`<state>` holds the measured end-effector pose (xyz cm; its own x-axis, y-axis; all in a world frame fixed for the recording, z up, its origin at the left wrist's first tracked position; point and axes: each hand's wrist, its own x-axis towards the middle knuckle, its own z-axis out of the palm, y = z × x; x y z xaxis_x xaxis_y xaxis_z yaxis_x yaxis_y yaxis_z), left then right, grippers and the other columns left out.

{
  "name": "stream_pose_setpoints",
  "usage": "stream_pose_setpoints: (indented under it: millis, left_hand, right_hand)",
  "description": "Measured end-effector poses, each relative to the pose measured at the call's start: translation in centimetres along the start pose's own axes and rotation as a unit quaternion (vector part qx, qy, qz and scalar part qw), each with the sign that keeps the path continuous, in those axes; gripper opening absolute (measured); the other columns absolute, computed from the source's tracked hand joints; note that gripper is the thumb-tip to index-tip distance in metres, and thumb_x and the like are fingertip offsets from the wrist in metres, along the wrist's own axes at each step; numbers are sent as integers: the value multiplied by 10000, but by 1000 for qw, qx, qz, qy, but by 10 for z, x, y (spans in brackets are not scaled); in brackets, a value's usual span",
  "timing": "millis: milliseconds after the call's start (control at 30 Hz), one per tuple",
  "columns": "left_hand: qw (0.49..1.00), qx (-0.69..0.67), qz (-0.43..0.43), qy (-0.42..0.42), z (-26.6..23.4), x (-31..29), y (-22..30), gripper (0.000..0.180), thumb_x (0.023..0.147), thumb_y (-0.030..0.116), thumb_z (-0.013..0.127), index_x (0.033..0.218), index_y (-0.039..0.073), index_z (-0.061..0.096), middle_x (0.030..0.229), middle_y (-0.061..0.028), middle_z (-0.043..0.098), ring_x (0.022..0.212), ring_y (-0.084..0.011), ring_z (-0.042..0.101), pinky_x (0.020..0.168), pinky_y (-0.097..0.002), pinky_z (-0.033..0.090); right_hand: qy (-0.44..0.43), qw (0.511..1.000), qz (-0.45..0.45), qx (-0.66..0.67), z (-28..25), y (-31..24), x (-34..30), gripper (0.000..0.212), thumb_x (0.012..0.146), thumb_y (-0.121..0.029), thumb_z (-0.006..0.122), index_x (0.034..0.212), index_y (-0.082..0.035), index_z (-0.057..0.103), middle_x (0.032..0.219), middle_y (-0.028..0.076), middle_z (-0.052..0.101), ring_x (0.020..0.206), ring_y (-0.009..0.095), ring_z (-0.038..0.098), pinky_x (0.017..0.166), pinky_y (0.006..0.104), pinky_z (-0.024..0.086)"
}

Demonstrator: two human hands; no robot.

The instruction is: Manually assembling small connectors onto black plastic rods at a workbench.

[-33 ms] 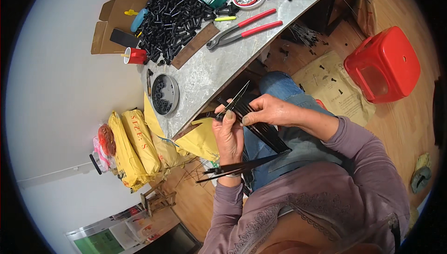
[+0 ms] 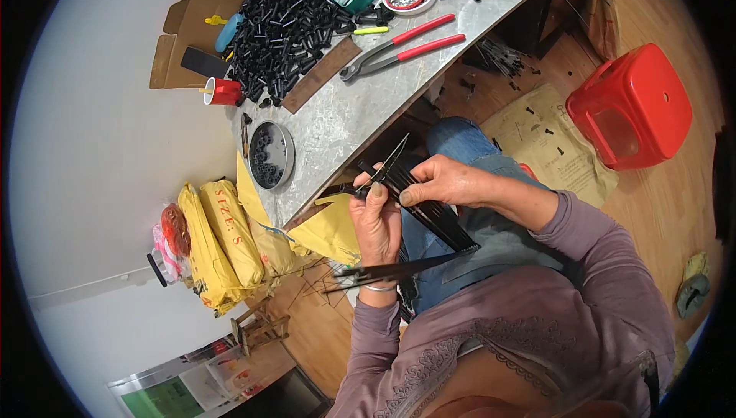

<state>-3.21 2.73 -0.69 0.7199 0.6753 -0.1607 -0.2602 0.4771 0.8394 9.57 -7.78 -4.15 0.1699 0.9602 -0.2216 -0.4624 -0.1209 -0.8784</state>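
In front of my lap I hold a bundle of thin black ribs [image 2: 443,225] that looks like an umbrella frame. The ribs run from my fingers toward my lap, bend sharply there, and trail back across my left wrist. My left hand [image 2: 377,225] is closed, thumb and fingers pinching the hub end of the bundle, where a short black tube sticks out. Closed on the ribs just beside it is my right hand [image 2: 443,182], thumb pressed against them. A thin, shiny, pointed loop, perhaps wire, rises above my fingers. The fingertips partly hide the hub.
On the grey table [image 2: 322,142] are red-handled pincers [image 2: 399,49], a heap of black plastic parts [image 2: 284,27], a round tin [image 2: 271,155], a rusty metal strip [image 2: 320,75] and a red cup [image 2: 223,91]. A red stool [image 2: 644,108] stands right; yellow sacks [image 2: 230,234] lie left.
The trailing rib ends by my left wrist have shifted slightly and blur with motion. Both hands stay almost in the same place, with the same hold.
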Motion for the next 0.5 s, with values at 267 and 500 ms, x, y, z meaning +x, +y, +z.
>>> stream_pose_setpoints:
  millis: [267,500]
  left_hand:
    - [1000,19,-11,-6,11,-7,4,304,848,85,687,1127,36,578,1042,-64,643,859,-139,610,755,-269,495]
    - [985,155,46,63,18,-7,13,155,825,50,669,973,19,637,779,-19,612,611,-77,525,542,-206,420]
  right_hand:
    - [-17,998,52,32,1,8,-2,275,843,-339,709,798,-76,642,690,-55,577,592,38,499,491,194,374]
    - [8,984,-158,84,19,-3,-1,215,855,-135,692,986,-16,570,828,2,605,686,85,573,596,217,474]
